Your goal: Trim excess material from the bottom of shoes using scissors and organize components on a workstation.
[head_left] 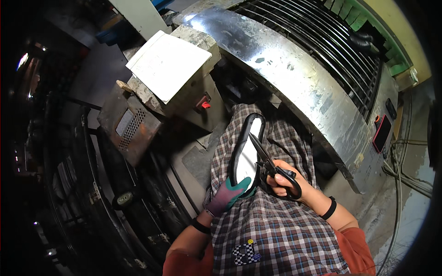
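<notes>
Gloved left hand (229,195) grips one oblong black-and-white shoe (246,158) at its one o'clock, above checked cloth (285,230). Bare right hand (286,178), at the shoe's four o'clock, clasps one pair of shears (269,166).

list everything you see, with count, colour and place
shoe upper: one, black and white, on the lap
scissors: one, black, over the shoe upper
apron: one, brown plaid, across the lap
metal box: one, grey, upper left
paper pad: one, white, on the metal box
switch: one, red, box's side
perforated plate: one, grey, left of box
steel bench: one, silver, upper right
bars: many, grey, on the bench top
shoe-like item: one, black, on the bars
smartphone: one, dark with red edge, bench's right end
cables: several, pale, far right
wristbands: two, black, one per wrist
sleeves: two, rust, bottom edge
left grip: one, purple-teal glove, on shoe upper
right grip: one, bare, on the scissors
</notes>
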The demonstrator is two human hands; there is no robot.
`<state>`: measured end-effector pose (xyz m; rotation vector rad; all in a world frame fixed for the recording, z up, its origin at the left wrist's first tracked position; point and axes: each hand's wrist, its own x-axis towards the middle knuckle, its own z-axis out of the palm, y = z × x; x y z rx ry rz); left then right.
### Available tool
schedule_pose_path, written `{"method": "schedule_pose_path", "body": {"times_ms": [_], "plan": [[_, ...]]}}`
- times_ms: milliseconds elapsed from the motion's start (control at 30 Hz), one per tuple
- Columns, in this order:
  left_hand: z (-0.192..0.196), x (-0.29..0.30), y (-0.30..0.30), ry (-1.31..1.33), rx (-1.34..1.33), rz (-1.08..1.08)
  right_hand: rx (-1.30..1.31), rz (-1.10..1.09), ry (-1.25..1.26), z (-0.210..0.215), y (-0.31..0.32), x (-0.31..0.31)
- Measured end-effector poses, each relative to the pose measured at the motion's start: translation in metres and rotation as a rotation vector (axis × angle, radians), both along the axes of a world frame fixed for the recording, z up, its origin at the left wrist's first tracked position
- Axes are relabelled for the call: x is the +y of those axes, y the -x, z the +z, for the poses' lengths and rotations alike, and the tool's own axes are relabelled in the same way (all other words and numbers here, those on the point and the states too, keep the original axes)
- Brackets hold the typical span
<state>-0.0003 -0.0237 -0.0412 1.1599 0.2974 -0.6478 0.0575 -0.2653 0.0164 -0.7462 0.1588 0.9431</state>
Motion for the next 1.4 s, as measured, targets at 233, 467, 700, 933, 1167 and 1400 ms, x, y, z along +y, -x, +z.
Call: {"method": "schedule_pose_path", "body": {"times_ms": [233, 467, 700, 933, 1167, 1400], "plan": [[-0.006, 0.000, 0.002, 0.067, 0.046, 0.030, -0.043, -0.005, -0.007, -0.003, -0.002, 0.008], [0.003, 0.002, -0.004, 0.003, 0.057, -0.022, -0.086, 0.045, 0.025, -0.003, -0.001, 0.010], [0.006, 0.002, -0.002, 0.062, 0.075, 0.024, -0.105, 0.074, 0.092, 0.007, 0.000, 0.005], [-0.014, 0.016, 0.011, 0.044, 0.064, -0.019, -1.402, 0.236, 1.044, 0.025, -0.010, -0.015], [-0.012, 0.018, 0.011, 0.010, -0.054, -0.084, -1.695, 0.646, 1.278, 0.043, -0.015, -0.027], [-0.012, 0.018, 0.010, -0.042, -0.145, -0.114, -1.813, 0.782, 1.328, 0.054, -0.022, -0.021]]}}
